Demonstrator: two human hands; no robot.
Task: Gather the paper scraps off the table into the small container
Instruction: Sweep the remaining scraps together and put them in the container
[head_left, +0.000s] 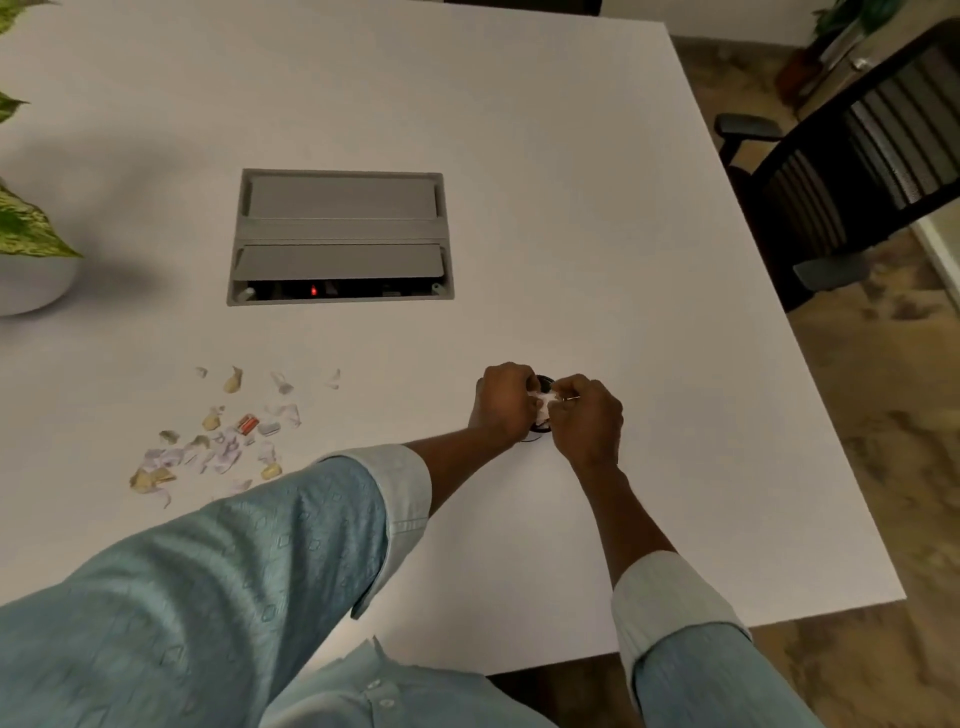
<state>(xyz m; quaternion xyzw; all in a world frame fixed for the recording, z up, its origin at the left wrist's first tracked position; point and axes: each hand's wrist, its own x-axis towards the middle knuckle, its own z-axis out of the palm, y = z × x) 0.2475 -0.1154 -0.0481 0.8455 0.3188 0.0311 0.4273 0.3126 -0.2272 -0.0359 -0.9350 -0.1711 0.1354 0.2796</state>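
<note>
1. Gathering over the small container (542, 385), both hands are seen bunched together, right of the grey cable hatch (340, 236) and nearer the person than it.
2. The left hand (503, 402) is curled, its grip closed on white paper pieces (541, 404) held above the container's dark mouth.
3. The right hand (587, 418) is pressed against the same white pieces from the other side, its fingers pinched together on them.
4. Only slivers of the container are shown between and below the hands; a dark rim can be made out, and the base is seen resting on the white worktop (597, 234).
5. A loose scatter of paper scraps (218, 441) is left lying on the worktop, nearer the person than the cable hatch and to its left, well apart from the container.
6. White, pale yellow and greenish bits are mixed in that scatter, and one small red-orange piece (247, 423) is seen near its middle.
7. A potted plant (31, 244) with variegated leaves is placed at the worktop's edge, left of the cable hatch.
8. A black office chair (831, 182) is parked beyond the worktop's far side, right of the cable hatch.
9. Light blue rolled sleeves (291, 530) are worn on both forearms.
</note>
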